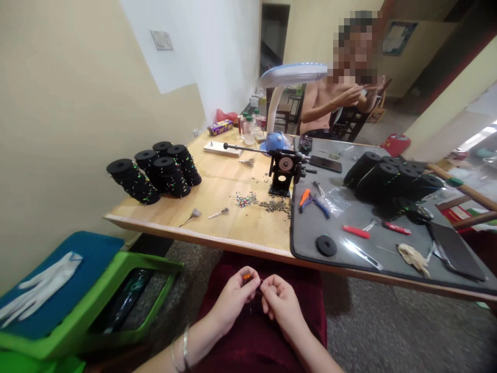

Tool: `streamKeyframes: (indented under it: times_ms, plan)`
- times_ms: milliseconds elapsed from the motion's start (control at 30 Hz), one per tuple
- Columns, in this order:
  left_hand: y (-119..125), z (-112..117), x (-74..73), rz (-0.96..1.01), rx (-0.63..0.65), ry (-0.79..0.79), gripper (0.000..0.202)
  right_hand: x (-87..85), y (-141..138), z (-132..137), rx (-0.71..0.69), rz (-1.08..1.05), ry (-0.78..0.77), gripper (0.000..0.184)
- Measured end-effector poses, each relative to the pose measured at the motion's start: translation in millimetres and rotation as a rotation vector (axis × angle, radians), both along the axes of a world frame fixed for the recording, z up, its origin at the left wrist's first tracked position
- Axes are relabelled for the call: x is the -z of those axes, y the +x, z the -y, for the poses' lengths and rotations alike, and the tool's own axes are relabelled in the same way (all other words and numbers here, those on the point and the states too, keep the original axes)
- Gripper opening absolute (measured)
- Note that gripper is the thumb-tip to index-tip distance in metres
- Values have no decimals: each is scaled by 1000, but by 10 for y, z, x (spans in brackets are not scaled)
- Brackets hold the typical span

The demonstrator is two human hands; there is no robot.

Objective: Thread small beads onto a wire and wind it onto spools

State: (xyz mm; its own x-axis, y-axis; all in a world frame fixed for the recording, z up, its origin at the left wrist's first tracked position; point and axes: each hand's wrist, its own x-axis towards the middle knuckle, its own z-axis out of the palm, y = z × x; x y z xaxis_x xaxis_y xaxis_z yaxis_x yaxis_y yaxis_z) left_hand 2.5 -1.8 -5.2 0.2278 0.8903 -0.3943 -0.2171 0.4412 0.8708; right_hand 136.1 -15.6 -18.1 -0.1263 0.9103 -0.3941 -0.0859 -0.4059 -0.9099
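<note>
My left hand [235, 294] and my right hand [282, 300] meet at the fingertips over a dark red cloth [314, 305] on my lap. The left fingers are closed in a pinch, with a small orange piece [246, 276] showing between them. My right thumb and forefinger are pinched too, against a tiny dark red bit [261, 281] between the two hands. Its kind is too small to tell. A thin line seems to hang below the left fingers. The table edge lies just beyond both hands.
On the table [217, 228] are black spools [171, 176], small beads [246, 199], a black clamp device [281, 171] and a lamp [293, 74]. A grey mat [310, 238] holds pliers [320, 206] and tweezers [363, 254]. A green stool [155, 259] stands left; another person [316, 106] sits opposite.
</note>
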Motion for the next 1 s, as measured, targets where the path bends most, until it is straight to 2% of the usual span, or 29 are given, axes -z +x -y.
streamKeyframes:
  times_ms: [267,400,600,1000]
  plan:
    - [25,12,-38,25,11,-7,30,-10,13,-27,94,-4,50,32]
    - [33,18,-54,10,24,-3,31,-2,28,-25,75,101,159,32]
    - [30,28,-15,-8,28,3,30,-14,47,9,17,281,352,21]
    - [32,39,-22,-51,51,49,30,22,61,2,-20,361,383,14]
